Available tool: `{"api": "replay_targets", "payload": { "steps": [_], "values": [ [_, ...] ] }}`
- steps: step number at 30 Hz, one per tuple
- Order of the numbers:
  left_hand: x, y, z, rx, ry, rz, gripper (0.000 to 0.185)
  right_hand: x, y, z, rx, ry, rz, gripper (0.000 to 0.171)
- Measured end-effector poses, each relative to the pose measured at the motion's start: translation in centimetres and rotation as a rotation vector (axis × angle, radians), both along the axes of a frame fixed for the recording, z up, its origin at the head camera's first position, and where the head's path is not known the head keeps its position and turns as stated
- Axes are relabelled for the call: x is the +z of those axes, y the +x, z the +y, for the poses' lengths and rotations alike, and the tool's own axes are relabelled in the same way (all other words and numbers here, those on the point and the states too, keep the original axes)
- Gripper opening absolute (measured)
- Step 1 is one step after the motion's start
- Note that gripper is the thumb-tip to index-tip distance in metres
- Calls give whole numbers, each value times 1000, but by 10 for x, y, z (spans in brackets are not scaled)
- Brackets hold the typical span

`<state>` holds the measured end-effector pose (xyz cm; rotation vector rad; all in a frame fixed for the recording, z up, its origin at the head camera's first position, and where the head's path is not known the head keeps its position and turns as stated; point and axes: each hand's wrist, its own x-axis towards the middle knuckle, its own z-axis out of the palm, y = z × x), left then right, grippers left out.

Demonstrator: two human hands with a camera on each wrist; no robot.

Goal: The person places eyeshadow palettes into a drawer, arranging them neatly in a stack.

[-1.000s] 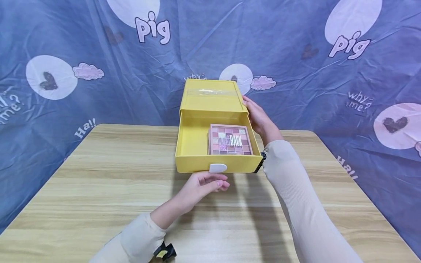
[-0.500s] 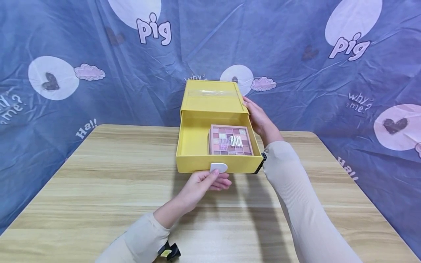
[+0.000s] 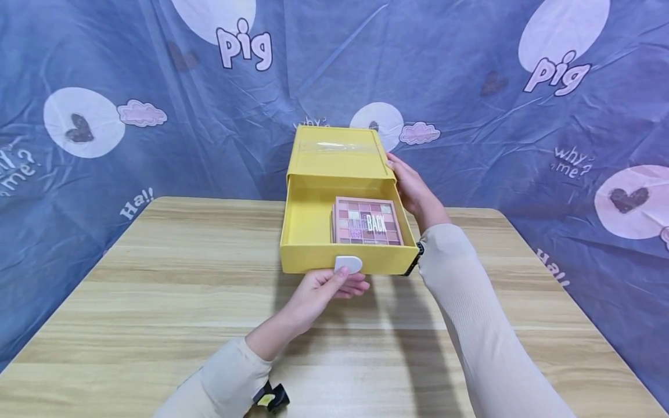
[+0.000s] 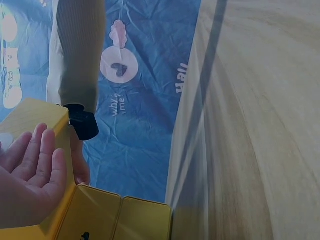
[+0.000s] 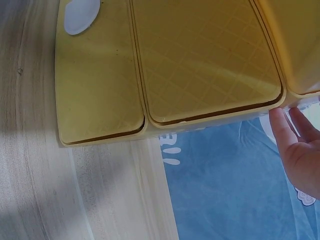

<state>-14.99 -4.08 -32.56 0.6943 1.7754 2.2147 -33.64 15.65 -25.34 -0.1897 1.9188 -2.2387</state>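
Yellow box (image 3: 334,159) between left hand (image 3: 323,290) and right hand (image 3: 413,186)

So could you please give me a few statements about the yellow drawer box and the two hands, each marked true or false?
1. The yellow box has its drawer pulled out. True.
2. The eyeshadow palette lies on the table beside the box. False: it lies inside the drawer, on its right side.
3. The left hand is at the white tab on the drawer front. True.
4. The right hand rests flat on the table. False: it touches the box's right side.
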Motion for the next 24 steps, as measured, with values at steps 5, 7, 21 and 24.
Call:
{"api": "replay_targets", "payload": {
  "steps": [5,7,21,24],
  "values": [
    [2,-2,0,16,17,14,41,0,0,0,1,-2,-1,46],
    [3,-2,0,25,15,20,41,0,0,0,0,-3,-6,46],
    [4,-16,0,40,26,49,42,1,3,-1,-15,27,-10,45],
    [5,-20,0,43,32,52,42,1,3,-2,-11,31,-5,45]
  ]
}}
